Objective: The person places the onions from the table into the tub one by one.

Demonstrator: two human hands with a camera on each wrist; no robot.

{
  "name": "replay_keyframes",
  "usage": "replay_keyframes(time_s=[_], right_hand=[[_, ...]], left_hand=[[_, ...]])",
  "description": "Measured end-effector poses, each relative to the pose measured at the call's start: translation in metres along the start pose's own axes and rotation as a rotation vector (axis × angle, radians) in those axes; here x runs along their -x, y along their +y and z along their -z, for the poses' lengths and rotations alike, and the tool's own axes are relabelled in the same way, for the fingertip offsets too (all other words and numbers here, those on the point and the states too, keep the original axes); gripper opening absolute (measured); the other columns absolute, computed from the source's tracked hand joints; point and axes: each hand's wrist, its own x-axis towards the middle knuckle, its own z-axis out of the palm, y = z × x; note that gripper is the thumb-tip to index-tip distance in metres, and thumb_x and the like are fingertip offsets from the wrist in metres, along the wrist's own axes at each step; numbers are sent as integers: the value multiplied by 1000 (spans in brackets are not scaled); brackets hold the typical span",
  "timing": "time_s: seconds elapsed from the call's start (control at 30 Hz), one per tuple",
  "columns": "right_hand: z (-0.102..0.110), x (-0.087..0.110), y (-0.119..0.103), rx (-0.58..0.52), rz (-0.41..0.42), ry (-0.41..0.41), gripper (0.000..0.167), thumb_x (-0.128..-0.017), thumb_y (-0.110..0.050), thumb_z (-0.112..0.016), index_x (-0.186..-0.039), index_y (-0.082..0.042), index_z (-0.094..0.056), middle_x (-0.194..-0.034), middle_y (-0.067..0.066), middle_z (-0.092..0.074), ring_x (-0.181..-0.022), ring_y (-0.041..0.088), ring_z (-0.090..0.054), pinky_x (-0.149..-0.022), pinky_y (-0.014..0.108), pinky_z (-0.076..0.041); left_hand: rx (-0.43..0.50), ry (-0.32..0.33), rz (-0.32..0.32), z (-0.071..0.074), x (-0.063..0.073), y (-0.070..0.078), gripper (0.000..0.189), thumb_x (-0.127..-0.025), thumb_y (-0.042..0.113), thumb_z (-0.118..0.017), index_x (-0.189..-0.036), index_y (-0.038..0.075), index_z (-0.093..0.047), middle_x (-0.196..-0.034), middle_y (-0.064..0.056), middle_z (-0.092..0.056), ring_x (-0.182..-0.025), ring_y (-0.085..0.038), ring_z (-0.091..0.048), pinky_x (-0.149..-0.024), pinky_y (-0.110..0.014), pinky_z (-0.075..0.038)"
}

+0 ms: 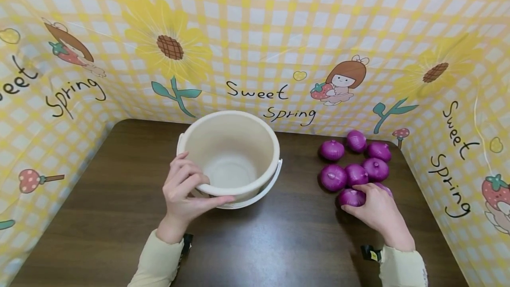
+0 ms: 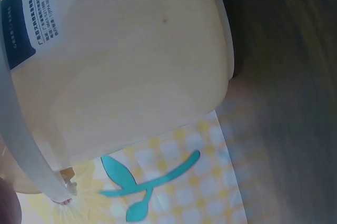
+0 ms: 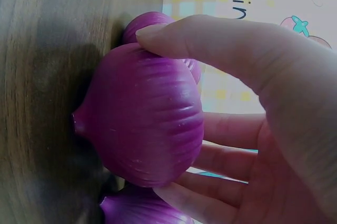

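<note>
A cream bucket (image 1: 231, 154) stands on the table, its inside bare, with a white handle hanging down along its near right side. My left hand (image 1: 187, 189) grips the bucket's rim at the near left, fingers over the edge and thumb along the outside. In the left wrist view the bucket's wall (image 2: 126, 77) fills most of the picture. At the right, my right hand (image 1: 378, 207) holds a purple onion (image 3: 147, 113) between thumb and fingers, at the near end of a group of several onions (image 1: 333, 177). Another onion is partly hidden behind that hand.
The brown wooden table (image 1: 275, 238) is bordered at the back and sides by yellow checked cloth (image 1: 247, 56) printed with flowers. A printed label (image 2: 39, 13) is on the bucket's side. More onions (image 1: 356, 141) lie near the table's back right corner.
</note>
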Motion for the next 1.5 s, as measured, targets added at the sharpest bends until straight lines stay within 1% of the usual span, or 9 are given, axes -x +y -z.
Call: replay_keyframes(time_s=[0.27,0.47,0.6,0.7,0.83,1.0,1.2,1.3,1.5], right_hand=[[0,0,-1,7,4,4,61,-70,-35,-91,-110,6,-71,-109,24,-69,-107,44,-62,-91,61,-47],[1,0,-2,7,-5,0,61,-70,-35,-91,-111,6,-71,-109,24,-68,-106,45,-62,-91,61,-47],[1,1,-3,4,-9,4,61,-71,-35,-91,-111,6,-71,-109,24,-69,-105,45,-62,-89,61,-48],[1,1,-4,2,-13,5,61,-71,-35,-91,-111,6,-71,-108,23,-69,-104,44,-63,-87,60,-50],[2,0,-3,7,-3,13,60,-71,-36,-91,-111,6,-71,-107,23,-69,-103,44,-63,-88,59,-49],[7,-1,-8,12,16,33,60,-72,-37,-90,-111,5,-71,-109,24,-68,-99,47,-63,-87,60,-48],[19,-2,-22,-10,11,35,66,-74,-41,-89,-118,4,-69,-120,30,-63,-108,50,-61,-87,64,-49],[26,-4,-29,-18,37,72,66,-74,-40,-90,-119,3,-69,-121,30,-62,-107,51,-61,-85,65,-49],[36,-9,-39,-34,116,199,61,-71,-34,-92,-117,-1,-71,-114,24,-65,-99,45,-64,-78,61,-52]], left_hand=[[112,-81,-18,-5,1,11,62,-68,55,-91,-58,8,-52,-64,-6,-49,-66,-28,-46,-94,-56,-47],[193,-145,-20,-7,-1,17,61,-66,54,-93,-61,8,-54,-66,-5,-51,-67,-27,-49,-96,-55,-48],[243,-206,-28,-6,-3,19,59,-66,53,-94,-63,8,-55,-66,-2,-52,-68,-25,-51,-100,-54,-47],[269,-233,-25,-5,-3,20,58,-66,52,-94,-64,8,-56,-66,-1,-53,-68,-24,-52,-103,-56,-46],[287,-243,-21,-4,-5,21,56,-67,50,-94,-65,7,-59,-66,-1,-54,-68,-24,-54,-104,-59,-45],[288,-246,-23,-3,-8,21,54,-68,49,-94,-66,6,-61,-66,-2,-56,-67,-25,-55,-104,-60,-45],[308,-253,-35,-5,-8,24,55,-67,49,-95,-66,6,-60,-66,-1,-56,-67,-24,-54,-101,-55,-48],[310,-254,-40,-7,-7,25,55,-66,49,-95,-66,7,-60,-67,-1,-55,-67,-24,-54,-100,-54,-50],[315,-257,-45,-7,-7,26,55,-66,49,-95,-65,7,-59,-67,-1,-55,-67,-25,-54,-99,-55,-50]])
